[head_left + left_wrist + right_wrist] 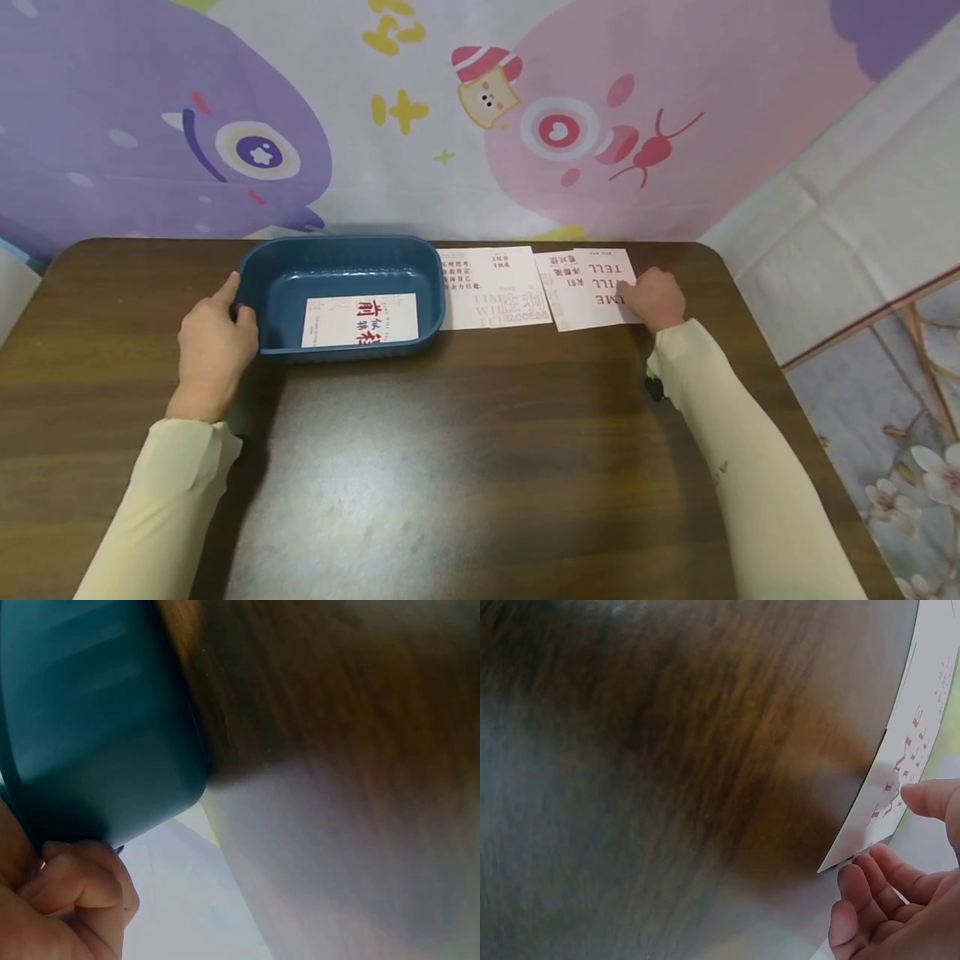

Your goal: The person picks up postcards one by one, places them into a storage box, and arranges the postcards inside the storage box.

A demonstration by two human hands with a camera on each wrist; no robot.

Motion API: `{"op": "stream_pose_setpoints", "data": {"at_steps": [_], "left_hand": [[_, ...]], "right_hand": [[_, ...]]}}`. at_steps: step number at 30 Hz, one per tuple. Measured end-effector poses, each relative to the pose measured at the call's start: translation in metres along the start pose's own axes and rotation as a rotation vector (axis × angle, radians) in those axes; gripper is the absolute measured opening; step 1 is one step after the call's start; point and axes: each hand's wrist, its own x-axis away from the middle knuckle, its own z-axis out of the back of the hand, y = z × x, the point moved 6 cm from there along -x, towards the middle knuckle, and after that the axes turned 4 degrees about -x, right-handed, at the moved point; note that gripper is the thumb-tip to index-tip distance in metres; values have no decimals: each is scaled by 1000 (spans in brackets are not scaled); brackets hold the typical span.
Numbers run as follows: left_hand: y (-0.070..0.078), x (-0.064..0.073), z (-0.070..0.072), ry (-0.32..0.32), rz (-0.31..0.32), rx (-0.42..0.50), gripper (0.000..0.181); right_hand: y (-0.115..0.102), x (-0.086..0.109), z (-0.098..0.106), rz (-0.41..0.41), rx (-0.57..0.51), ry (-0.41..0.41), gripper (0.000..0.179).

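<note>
A dark blue rectangular tray (351, 357) sits near the table's back edge, with a printed white card (337, 321) lying inside it. My left hand (217, 346) grips the tray's left end, its curled fingers (97, 874) against the outer wall in the left wrist view. To the tray's right, several white cards with red and pale print lie overlapping in a row. At the rightmost card (600, 304), my right hand (656, 300) pinches the right edge. In the right wrist view its thumb (930, 799) is over the printed face, with the other fingers curled at the card's edge.
The brown wooden table (450, 467) meets a cartoon-printed cloth (420, 183) along its back edge. A pale panel with a flower print (930, 475) stands beyond the right edge. A small black device (655, 385) shows at my right cuff.
</note>
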Motion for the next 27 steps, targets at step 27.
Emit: {"op": "stream_pose_setpoints", "data": {"at_steps": [27], "left_hand": [[-3,-1,-1,23,-2,-6,53]], "right_hand": [[2,-1,-2,-122,-140,-79,54]]}}
